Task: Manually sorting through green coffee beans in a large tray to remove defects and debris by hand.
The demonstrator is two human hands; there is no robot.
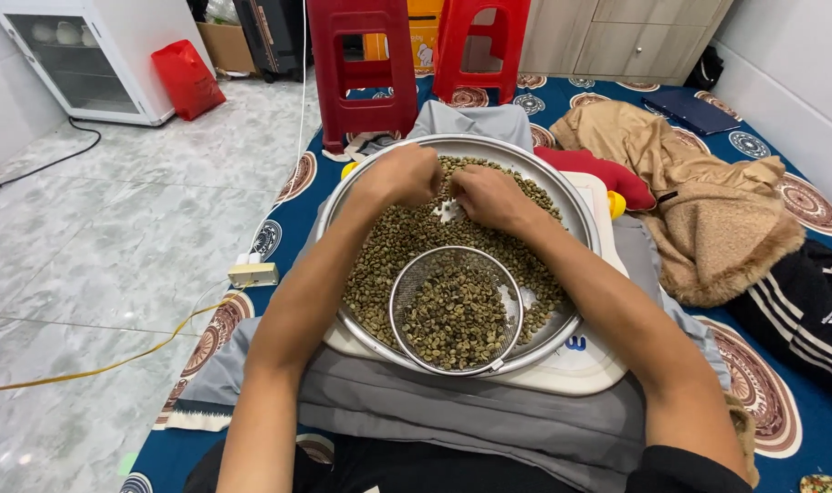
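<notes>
Head view: left hand [405,175], right hand [489,196] curled, pinching green beans [388,246]; round metal tray [575,215]; mesh sieve [455,310].

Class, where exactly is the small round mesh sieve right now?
In the head view, the small mesh sieve sits inside the large metal tray, on the beans at its near edge, closer than both hands.

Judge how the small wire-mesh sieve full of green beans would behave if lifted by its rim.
The sieve looks thin and light, so probably rigid yet easily tipped. Its heaped beans would likely shift and spill if tilted.
</notes>
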